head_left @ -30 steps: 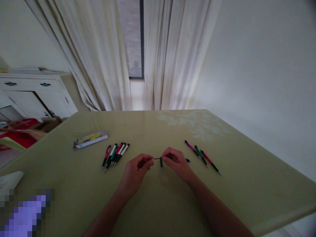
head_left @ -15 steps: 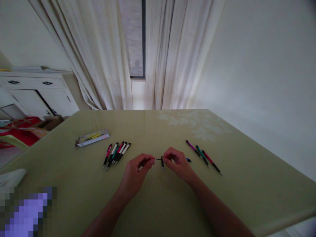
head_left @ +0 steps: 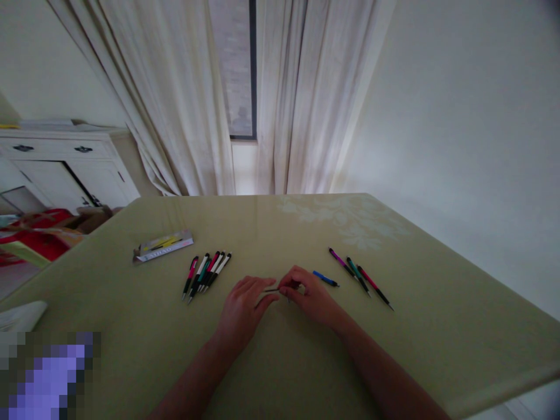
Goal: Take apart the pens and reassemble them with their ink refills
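Observation:
My right hand [head_left: 301, 290] is closed in a pinch on a thin dark pen refill [head_left: 271, 290], which points left. Around the refill's left end, the thumb and fingers of my left hand [head_left: 245, 300] are spread apart. A small pen tip [head_left: 287, 300] peeks out below my right fingers; the rest of that piece is hidden. Just right of my right hand lies a blue pen barrel [head_left: 324, 278] on the table.
Several pens [head_left: 205, 273] lie in a cluster to the left, beside a printed pen box [head_left: 164, 246]. On the right lie a purple pen [head_left: 341, 261], a green pen [head_left: 359, 276] and a red pen [head_left: 374, 286]. A pale cloth covers the table [head_left: 280, 361].
My left fingers have opened from their pinch on the refill. My right hand has shifted left and slightly down, uncovering more of the blue barrel.

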### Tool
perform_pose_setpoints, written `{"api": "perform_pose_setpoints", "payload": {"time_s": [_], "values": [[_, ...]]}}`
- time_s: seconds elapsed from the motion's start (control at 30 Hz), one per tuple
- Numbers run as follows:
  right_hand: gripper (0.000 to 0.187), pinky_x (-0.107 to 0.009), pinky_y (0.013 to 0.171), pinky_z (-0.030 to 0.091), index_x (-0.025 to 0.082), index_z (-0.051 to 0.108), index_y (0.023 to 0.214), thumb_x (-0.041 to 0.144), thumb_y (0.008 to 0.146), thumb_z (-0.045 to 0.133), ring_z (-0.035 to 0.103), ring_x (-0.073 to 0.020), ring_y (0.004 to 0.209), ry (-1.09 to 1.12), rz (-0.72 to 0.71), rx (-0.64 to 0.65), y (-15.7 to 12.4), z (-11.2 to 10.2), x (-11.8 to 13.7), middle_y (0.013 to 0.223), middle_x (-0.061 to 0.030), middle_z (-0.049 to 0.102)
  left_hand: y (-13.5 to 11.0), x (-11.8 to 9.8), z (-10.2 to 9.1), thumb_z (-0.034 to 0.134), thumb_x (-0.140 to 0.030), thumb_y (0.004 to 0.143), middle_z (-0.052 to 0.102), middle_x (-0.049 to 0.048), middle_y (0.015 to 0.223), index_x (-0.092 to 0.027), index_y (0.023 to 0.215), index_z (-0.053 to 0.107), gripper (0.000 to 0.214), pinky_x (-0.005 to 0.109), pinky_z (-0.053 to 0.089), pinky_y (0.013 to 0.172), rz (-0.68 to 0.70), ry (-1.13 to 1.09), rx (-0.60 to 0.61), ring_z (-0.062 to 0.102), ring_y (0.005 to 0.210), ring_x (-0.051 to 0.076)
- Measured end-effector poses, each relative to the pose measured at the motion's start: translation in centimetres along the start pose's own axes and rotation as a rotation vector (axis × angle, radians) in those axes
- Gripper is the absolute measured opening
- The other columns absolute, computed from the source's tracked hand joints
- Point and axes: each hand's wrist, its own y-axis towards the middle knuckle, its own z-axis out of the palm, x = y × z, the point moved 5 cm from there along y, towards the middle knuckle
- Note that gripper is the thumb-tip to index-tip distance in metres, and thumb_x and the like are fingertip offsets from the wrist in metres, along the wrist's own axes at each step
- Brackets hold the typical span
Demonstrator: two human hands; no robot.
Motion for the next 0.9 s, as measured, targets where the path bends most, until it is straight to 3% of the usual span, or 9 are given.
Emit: {"api": "perform_pose_setpoints", "payload": {"time_s": [0.1, 0.17, 0.23, 0.33, 0.4, 0.5, 0.6, 0.73, 0.9], "values": [[0.014, -0.027, 0.067, 0.045, 0.021, 0.067, 0.090, 0.034, 0.095, 0.064, 0.058, -0.0162, 0.074, 0.091, 0.089, -0.086, 0.3, -0.2, -1.3, 0.080, -0.0007, 0.063, 0.0, 0.2, -0.8, 0.061, -0.041, 0.099, 0.070, 0.0124, 0.119, -0.021, 0.123, 0.064, 0.031, 0.044, 0.052, 0.099, -0.066, 0.016, -0.206, 0.063, 0.117, 0.030], [0.017, -0.028, 0.067, 0.044, 0.020, 0.063, 0.090, 0.037, 0.094, 0.063, 0.056, -0.0161, 0.072, 0.163, 0.113, -0.144, 0.6, -0.4, -2.1, 0.078, -0.0001, 0.062, 0.0, 0.0, -0.4, 0.054, -0.036, 0.103, 0.070, 0.0119, 0.113, -0.021, 0.118, 0.065, 0.024, 0.043, 0.053, 0.096, -0.050, 0.046, -0.207, 0.064, 0.110, 0.028], [0.020, -0.028, 0.066, 0.044, 0.020, 0.062, 0.089, 0.039, 0.094, 0.062, 0.055, -0.0163, 0.071, 0.188, 0.117, -0.206, 0.7, -0.7, -2.6, 0.078, 0.0001, 0.060, -0.1, -0.5, 1.0, 0.051, -0.029, 0.103, 0.071, 0.0109, 0.117, -0.023, 0.119, 0.066, 0.022, 0.045, 0.052, 0.099, 0.031, 0.085, -0.039, 0.065, 0.110, 0.027], [0.021, -0.029, 0.069, 0.046, 0.021, 0.062, 0.092, 0.042, 0.094, 0.062, 0.056, -0.0172, 0.074, 0.208, 0.127, -0.255, 0.8, -1.0, -2.9, 0.080, -0.0005, 0.060, -0.5, -1.2, 3.7, 0.057, -0.024, 0.100, 0.065, 0.0095, 0.141, -0.027, 0.134, 0.063, 0.035, 0.050, 0.047, 0.109, 0.157, 0.116, 0.250, 0.059, 0.129, 0.030], [0.022, -0.030, 0.072, 0.048, 0.021, 0.061, 0.093, 0.044, 0.093, 0.062, 0.058, -0.0181, 0.077, 0.230, 0.129, -0.264, 0.7, -1.0, -2.8, 0.082, -0.0012, 0.061, -0.8, -1.3, 4.8, 0.060, -0.023, 0.099, 0.064, 0.0092, 0.144, -0.025, 0.130, 0.067, 0.032, 0.050, 0.047, 0.111, 0.167, 0.108, 0.341, 0.058, 0.131, 0.031], [0.023, -0.030, 0.073, 0.049, 0.022, 0.061, 0.093, 0.045, 0.093, 0.062, 0.058, -0.0187, 0.079, 0.235, 0.125, -0.256, 0.7, -1.0, -2.5, 0.083, -0.0017, 0.061, -0.7, -1.0, 5.5, 0.052, -0.018, 0.100, 0.073, 0.0098, 0.127, -0.022, 0.113, 0.075, 0.026, 0.046, 0.054, 0.104, 0.117, 0.071, 0.370, 0.066, 0.118, 0.028], [0.020, -0.030, 0.073, 0.048, 0.021, 0.063, 0.094, 0.041, 0.094, 0.062, 0.059, -0.0183, 0.079, 0.214, 0.109, -0.248, 0.6, -1.0, -2.3, 0.083, -0.0017, 0.062, -0.4, -0.1, 4.8, 0.045, -0.010, 0.098, 0.074, 0.0091, 0.123, -0.023, 0.119, 0.073, 0.037, 0.044, 0.055, 0.102, 0.035, -0.009, 0.261, 0.068, 0.113, 0.026], [0.019, -0.029, 0.071, 0.047, 0.021, 0.063, 0.093, 0.040, 0.095, 0.062, 0.060, -0.0181, 0.080, 0.138, 0.115, -0.207, 0.5, -1.0, -2.0, 0.086, -0.0024, 0.064, 0.2, 2.2, 2.1, 0.048, -0.016, 0.095, 0.073, 0.0107, 0.126, -0.020, 0.129, 0.068, 0.039, 0.051, 0.051, 0.107, -0.172, -0.132, 0.048, 0.067, 0.116, 0.027], [0.018, -0.029, 0.073, 0.047, 0.021, 0.066, 0.092, 0.038, 0.095, 0.062, 0.062, -0.0186, 0.082, 0.081, 0.108, -0.115, 0.4, -0.5, -1.5, 0.086, -0.0029, 0.067, 0.7, 3.0, 0.5, 0.060, -0.033, 0.094, 0.077, 0.0087, 0.109, -0.021, 0.116, 0.072, 0.027, 0.038, 0.059, 0.086, -0.314, -0.361, 0.086, 0.073, 0.091, 0.023]]}}
